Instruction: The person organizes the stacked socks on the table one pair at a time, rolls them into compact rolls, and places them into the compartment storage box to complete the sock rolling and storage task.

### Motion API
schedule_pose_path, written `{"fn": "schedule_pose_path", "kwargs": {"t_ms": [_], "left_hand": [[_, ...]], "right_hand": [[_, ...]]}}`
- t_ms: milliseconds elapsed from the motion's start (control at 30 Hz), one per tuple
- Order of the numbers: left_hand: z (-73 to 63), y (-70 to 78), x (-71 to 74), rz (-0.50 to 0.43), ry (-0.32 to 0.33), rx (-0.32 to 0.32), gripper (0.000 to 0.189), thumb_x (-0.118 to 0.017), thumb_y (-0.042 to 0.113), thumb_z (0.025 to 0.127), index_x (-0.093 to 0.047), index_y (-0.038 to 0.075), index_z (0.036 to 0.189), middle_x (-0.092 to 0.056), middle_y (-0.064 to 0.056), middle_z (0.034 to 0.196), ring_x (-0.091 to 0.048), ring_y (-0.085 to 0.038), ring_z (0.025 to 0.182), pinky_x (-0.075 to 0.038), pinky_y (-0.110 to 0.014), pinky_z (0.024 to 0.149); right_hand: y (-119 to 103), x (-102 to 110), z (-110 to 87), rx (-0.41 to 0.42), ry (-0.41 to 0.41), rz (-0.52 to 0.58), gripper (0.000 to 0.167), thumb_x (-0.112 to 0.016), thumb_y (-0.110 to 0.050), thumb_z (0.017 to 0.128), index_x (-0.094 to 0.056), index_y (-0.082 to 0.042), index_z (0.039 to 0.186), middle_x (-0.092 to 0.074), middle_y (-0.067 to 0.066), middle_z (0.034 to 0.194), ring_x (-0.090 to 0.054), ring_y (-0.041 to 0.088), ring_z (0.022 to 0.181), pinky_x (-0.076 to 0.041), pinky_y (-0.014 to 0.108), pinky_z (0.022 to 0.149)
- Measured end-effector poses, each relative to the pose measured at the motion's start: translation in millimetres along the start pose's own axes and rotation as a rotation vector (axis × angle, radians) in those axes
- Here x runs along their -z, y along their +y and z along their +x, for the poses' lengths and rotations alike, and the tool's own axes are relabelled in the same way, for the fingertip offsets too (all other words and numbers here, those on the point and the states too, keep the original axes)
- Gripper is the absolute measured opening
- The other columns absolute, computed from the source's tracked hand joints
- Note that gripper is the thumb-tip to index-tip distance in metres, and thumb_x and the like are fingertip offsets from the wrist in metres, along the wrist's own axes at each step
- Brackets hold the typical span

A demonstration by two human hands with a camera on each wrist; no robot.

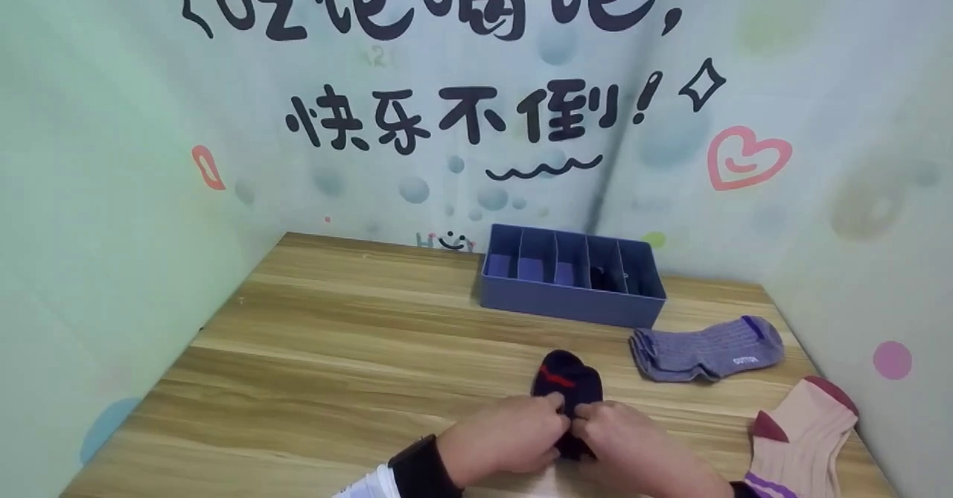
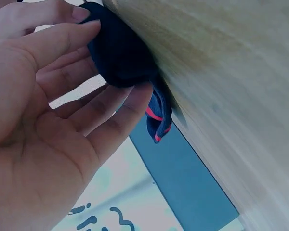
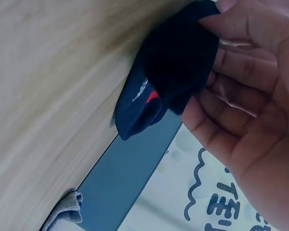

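Note:
A pair of dark navy socks with red stripes lies on the table in front of me, partly hidden by my hands. From the left, my left hand pinches the near part of the socks between thumb and fingers. My right hand grips them from the other side, its fingertips close to the left ones. Both wrist views show the near part of the dark fabric lifted and bent by the fingers, while the striped far end points toward the box.
A blue box with several compartments stands at the table's back, a dark item in one compartment. Folded grey socks lie to the right. Beige socks with dark red toes and heels lie nearer, by the right edge.

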State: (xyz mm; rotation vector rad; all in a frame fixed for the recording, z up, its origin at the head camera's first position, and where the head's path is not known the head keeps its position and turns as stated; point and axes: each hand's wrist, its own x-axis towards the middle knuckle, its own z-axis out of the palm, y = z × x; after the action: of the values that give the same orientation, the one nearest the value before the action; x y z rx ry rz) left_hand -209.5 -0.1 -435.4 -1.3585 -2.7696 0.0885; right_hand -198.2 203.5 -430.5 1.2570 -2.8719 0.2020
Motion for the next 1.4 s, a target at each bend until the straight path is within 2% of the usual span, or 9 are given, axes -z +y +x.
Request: {"fn": "schedule_pose_path", "kwargs": {"t_ms": [200, 433, 533, 667, 833, 967, 1100, 1233, 1400], "left_hand": [[-1.4, 1.5, 1.1, 0.075, 0.005, -0.079, 0.023, -0.077, 0.042, 0.094, -0.08, 0.019, 0.096, -0.065, 0.003, 0.111, -0.065, -0.009, 0.077, -0.058, -0.025, 0.068], [0.3, 0.8, -1.9, 0.078, 0.003, -0.078, 0.029, -0.078, 0.047, 0.093, -0.078, 0.019, 0.102, -0.067, 0.005, 0.107, -0.065, -0.009, 0.078, -0.057, -0.024, 0.072], [-1.0, 0.0, -2.1, 0.07, 0.037, -0.06, 0.033, -0.079, 0.045, 0.092, -0.073, 0.017, 0.11, -0.07, 0.004, 0.105, -0.068, -0.01, 0.083, -0.058, -0.025, 0.075], [-2.7, -1.2, -2.4, 0.057, 0.066, -0.044, 0.033, -0.078, 0.043, 0.093, -0.071, 0.017, 0.111, -0.071, 0.004, 0.106, -0.069, -0.011, 0.085, -0.059, -0.026, 0.076], [-1.0, -2.9, -2.9, 0.067, 0.072, -0.03, 0.025, -0.072, 0.04, 0.098, -0.077, 0.018, 0.108, -0.07, 0.001, 0.115, -0.069, -0.013, 0.095, -0.06, -0.028, 0.08], [1.6, -4.3, -3.0, 0.076, 0.072, -0.007, 0.025, -0.067, 0.039, 0.1, -0.079, 0.017, 0.101, -0.07, -0.001, 0.118, -0.067, -0.015, 0.103, -0.06, -0.03, 0.084], [3.2, -2.8, -3.4, 0.097, 0.061, 0.023, 0.027, -0.065, 0.04, 0.101, -0.079, 0.017, 0.102, -0.072, -0.002, 0.124, -0.068, -0.016, 0.107, -0.06, -0.031, 0.083], [4.4, -1.5, -3.0, 0.108, 0.03, 0.048, 0.029, -0.061, 0.039, 0.103, -0.079, 0.016, 0.107, -0.072, -0.002, 0.129, -0.069, -0.017, 0.113, -0.061, -0.032, 0.087], [3.3, 0.2, -3.9, 0.075, -0.006, 0.045, 0.027, -0.059, 0.035, 0.105, -0.075, 0.014, 0.109, -0.072, -0.001, 0.115, -0.07, -0.014, 0.102, -0.061, -0.032, 0.08]], "right_hand": [[6, 9, 0.7, -0.058, -0.17, 0.239, 0.013, -0.081, -0.013, 0.091, -0.082, -0.02, 0.102, -0.069, -0.013, 0.088, -0.056, 0.0, 0.074, -0.055, 0.023, 0.071], [10, 10, 1.7, -0.074, -0.221, 0.269, 0.011, -0.076, -0.017, 0.096, -0.082, -0.018, 0.106, -0.07, -0.011, 0.091, -0.056, -0.001, 0.077, -0.056, 0.023, 0.074], [12, 5, 1.3, -0.002, -0.131, 0.224, 0.006, -0.073, -0.014, 0.096, -0.079, -0.015, 0.098, -0.068, -0.008, 0.088, -0.053, -0.002, 0.075, -0.051, 0.021, 0.068], [12, -3, -0.1, 0.098, 0.062, 0.136, 0.004, -0.075, -0.01, 0.092, -0.074, -0.013, 0.089, -0.067, -0.005, 0.083, -0.055, -0.001, 0.074, -0.048, 0.02, 0.062], [9, -8, 0.5, 0.021, 0.194, -0.053, 0.017, -0.079, -0.011, 0.085, -0.064, -0.017, 0.086, -0.065, -0.007, 0.079, -0.06, 0.007, 0.071, -0.047, 0.033, 0.064], [4, -8, 3.0, 0.009, 0.237, -0.2, 0.015, -0.081, -0.009, 0.082, -0.069, -0.018, 0.083, -0.065, -0.005, 0.081, -0.061, 0.014, 0.076, -0.05, 0.04, 0.067], [0, -4, 1.2, 0.041, 0.197, -0.201, 0.007, -0.082, -0.014, 0.086, -0.076, -0.015, 0.089, -0.068, -0.002, 0.087, -0.063, 0.014, 0.08, -0.056, 0.039, 0.07], [-4, 1, -2.1, 0.005, 0.082, -0.188, 0.018, -0.084, -0.017, 0.087, -0.077, -0.012, 0.102, -0.07, 0.001, 0.096, -0.065, 0.017, 0.085, -0.059, 0.042, 0.077], [-4, 1, -1.6, -0.017, -0.009, -0.094, 0.016, -0.082, -0.009, 0.087, -0.076, -0.01, 0.103, -0.069, 0.001, 0.093, -0.064, 0.011, 0.08, -0.06, 0.036, 0.074]]}}
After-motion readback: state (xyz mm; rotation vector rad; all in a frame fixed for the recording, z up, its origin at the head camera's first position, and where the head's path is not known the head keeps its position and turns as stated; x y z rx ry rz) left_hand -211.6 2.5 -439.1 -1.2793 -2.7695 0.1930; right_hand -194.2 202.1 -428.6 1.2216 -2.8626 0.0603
